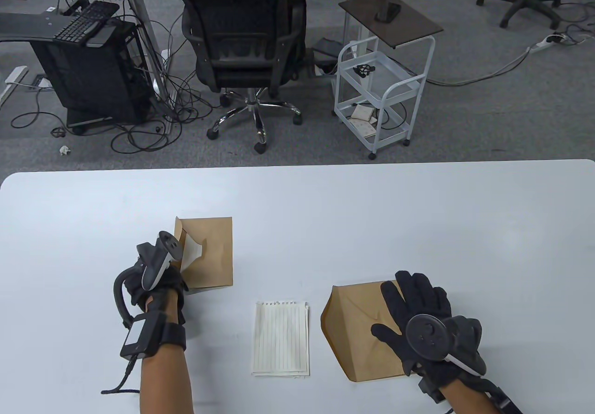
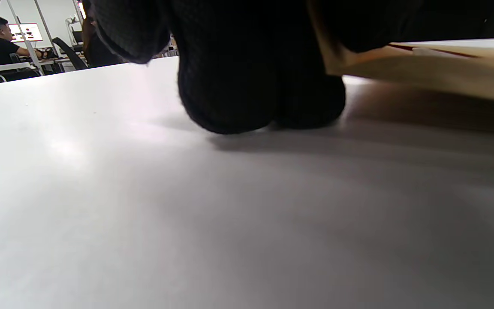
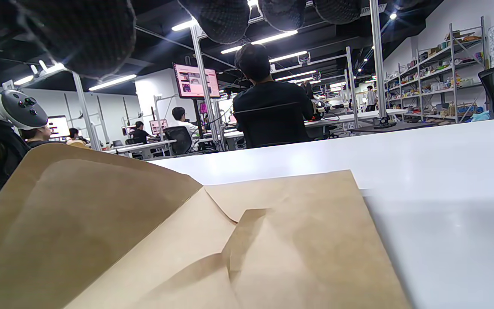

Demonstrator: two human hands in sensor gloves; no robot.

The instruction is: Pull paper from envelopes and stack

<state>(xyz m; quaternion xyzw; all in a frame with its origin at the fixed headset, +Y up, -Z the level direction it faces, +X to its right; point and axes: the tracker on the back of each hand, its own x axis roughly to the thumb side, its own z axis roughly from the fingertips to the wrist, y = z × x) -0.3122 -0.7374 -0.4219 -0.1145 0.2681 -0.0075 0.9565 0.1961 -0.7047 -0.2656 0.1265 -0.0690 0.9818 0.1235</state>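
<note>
Two brown envelopes lie on the white table [image 1: 418, 209]. My left hand [image 1: 173, 283] grips the left envelope [image 1: 211, 251] at its near-left edge, by the open flap; white paper [image 1: 192, 250] shows in the opening. In the left wrist view my curled fingers [image 2: 255, 86] rest on the table, and the envelope edge [image 2: 427, 64] sits pinched under a finger. My right hand [image 1: 413, 304] lies open with fingers spread over the right envelope [image 1: 358, 335], whose flap [image 3: 71, 214] stands open toward the left. A stack of lined paper [image 1: 281, 339] lies between the hands.
Beyond the table's far edge stand an office chair [image 1: 246, 46], a white cart [image 1: 376, 88] and a computer stand with cables on the floor. The left hand's tracker [image 3: 15, 107] shows in the right wrist view.
</note>
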